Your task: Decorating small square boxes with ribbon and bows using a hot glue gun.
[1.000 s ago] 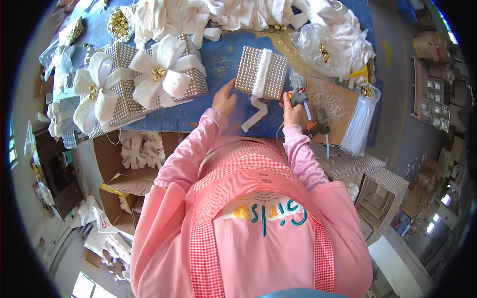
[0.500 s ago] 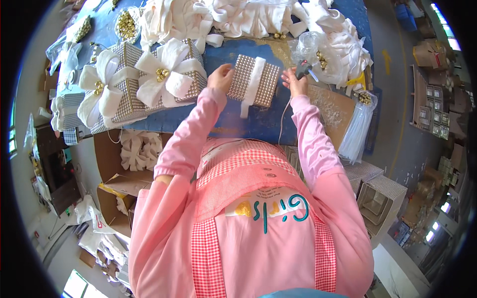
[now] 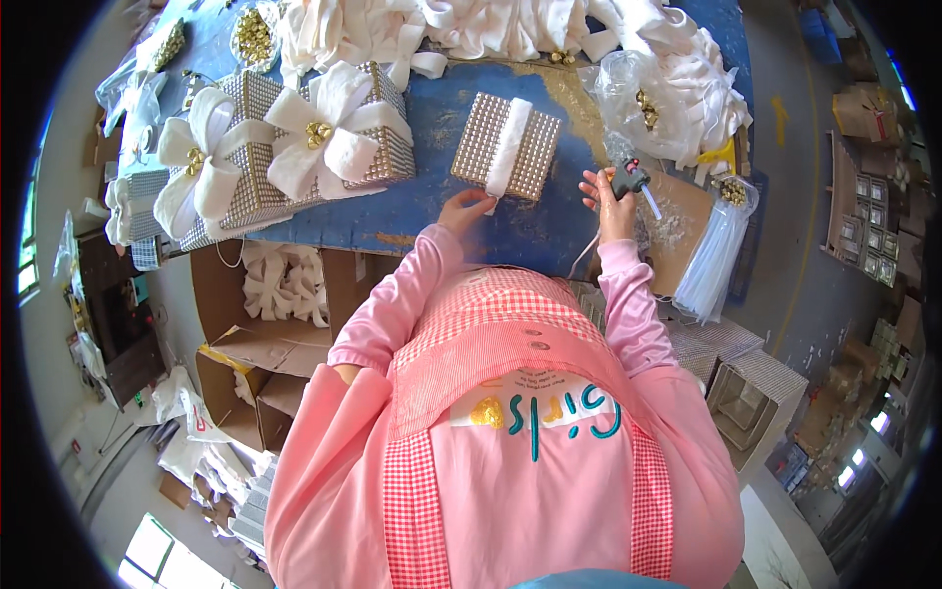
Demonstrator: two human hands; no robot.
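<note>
Box, studded and tan with a white ribbon running over its top, lies flat on the blue surface just beyond my left hand. My left fingers are pressed together on the near end of that ribbon, where it comes down over the box's near edge; whether I pinch it or only press it I cannot tell. My right hand is off to the right of the box, apart from it, closed around a glue gun whose nozzle points away to the right. A thin cord trails from that hand back toward me over the surface's edge.

Past the right hand lies a brown board, and beyond that a bundle of clear bags hanging off the edge. To the left of my left hand, well apart, stand two larger studded boxes, each topped with a big white bow with a gold centre. Farther out from both hands a heap of white bows runs along the far side. Below the surface, left of my left arm, sit open cartons with more white pieces inside.
</note>
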